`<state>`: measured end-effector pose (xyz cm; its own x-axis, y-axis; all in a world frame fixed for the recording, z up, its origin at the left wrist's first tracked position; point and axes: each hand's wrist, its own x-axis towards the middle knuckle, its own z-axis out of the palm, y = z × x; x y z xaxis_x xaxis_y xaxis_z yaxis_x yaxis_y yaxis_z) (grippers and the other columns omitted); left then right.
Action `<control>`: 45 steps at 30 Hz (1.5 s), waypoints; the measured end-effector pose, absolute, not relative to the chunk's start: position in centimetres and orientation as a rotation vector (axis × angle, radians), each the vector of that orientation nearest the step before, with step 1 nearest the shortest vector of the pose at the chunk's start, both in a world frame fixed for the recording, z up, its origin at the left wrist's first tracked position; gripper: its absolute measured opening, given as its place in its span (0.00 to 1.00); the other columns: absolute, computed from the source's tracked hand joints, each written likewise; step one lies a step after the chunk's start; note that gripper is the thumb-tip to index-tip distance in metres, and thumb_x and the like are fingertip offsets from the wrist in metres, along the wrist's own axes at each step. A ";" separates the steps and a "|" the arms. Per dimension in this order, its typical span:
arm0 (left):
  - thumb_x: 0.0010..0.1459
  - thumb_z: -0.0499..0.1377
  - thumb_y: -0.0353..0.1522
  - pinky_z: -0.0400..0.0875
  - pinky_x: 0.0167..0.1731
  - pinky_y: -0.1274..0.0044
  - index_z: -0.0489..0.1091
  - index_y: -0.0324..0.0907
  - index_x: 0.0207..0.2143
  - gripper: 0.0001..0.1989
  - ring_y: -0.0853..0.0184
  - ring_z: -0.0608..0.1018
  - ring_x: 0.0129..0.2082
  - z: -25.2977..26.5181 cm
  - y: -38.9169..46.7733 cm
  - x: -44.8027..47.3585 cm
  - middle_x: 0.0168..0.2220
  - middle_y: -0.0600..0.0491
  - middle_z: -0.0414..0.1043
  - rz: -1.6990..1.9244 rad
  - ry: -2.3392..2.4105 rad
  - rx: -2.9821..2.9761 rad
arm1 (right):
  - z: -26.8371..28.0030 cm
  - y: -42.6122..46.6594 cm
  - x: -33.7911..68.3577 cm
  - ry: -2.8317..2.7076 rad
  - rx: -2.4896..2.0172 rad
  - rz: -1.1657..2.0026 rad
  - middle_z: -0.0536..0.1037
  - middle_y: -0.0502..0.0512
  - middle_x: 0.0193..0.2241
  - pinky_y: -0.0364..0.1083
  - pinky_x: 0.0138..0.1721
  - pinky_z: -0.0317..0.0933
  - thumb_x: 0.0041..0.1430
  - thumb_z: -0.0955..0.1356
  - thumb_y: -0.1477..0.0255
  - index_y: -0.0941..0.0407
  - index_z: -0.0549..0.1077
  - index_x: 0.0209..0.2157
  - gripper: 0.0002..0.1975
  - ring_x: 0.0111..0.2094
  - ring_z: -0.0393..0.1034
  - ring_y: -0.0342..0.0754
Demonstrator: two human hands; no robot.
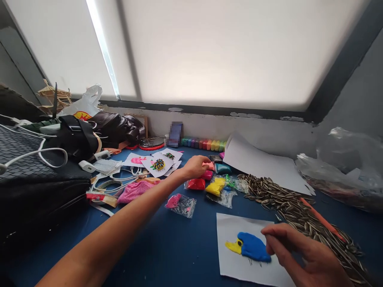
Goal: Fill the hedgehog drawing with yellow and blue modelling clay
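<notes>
My left hand (196, 167) reaches far across the table. Its bent fingers rest on a coral clay packet (208, 165), their tips partly hidden. Close to it lie a magenta packet (207, 174), a red packet (196, 183), a teal packet (223, 168) and an opened yellow clay packet (215, 186). My right hand (305, 251) hovers at the right edge of a white sheet (229, 267), thumb and forefinger pinched; anything between them is too small to make out. On that sheet is a blue clay bird (254, 248) with a yellow beak, a black eye and drawn legs.
Sunflower seeds (278, 197) spread along the right, beside an orange strip (323, 219). An opened pink clay packet (181, 204) lies mid-table. Decorated cards (158, 165), cables (110, 185) and a pink cloth (136, 191) are left. A black bag (38, 191) bounds the left side.
</notes>
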<state>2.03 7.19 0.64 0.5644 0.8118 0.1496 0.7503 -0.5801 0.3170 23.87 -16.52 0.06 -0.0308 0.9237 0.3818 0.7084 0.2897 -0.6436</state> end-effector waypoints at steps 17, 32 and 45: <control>0.66 0.57 0.37 0.73 0.47 0.64 0.68 0.40 0.53 0.16 0.60 0.75 0.48 1.3 2.7 -0.8 0.52 0.46 0.69 0.473 1.415 2.362 | 0.8 -16.3 24.1 -1.918 -1.610 0.282 0.75 0.48 0.19 0.42 0.17 0.58 0.62 0.63 0.61 0.52 0.75 0.32 0.13 0.19 0.70 0.46; 0.65 0.58 0.37 0.74 0.43 0.67 0.68 0.37 0.50 0.16 0.62 0.77 0.43 1.1 2.1 -1.5 0.47 0.47 0.72 0.326 1.433 2.143 | 0.5 -16.3 23.9 -1.913 -1.579 0.299 0.80 0.51 0.23 0.42 0.19 0.62 0.59 0.66 0.60 0.51 0.77 0.32 0.11 0.21 0.73 0.48; 0.39 0.69 0.32 0.67 0.30 0.77 0.70 0.39 0.36 0.20 0.62 0.76 0.34 2.6 1.3 -2.2 0.33 0.52 0.72 0.537 1.263 1.957 | 0.5 -16.4 23.8 -1.908 -1.563 0.296 0.79 0.51 0.23 0.42 0.18 0.61 0.60 0.66 0.58 0.51 0.77 0.32 0.13 0.20 0.71 0.46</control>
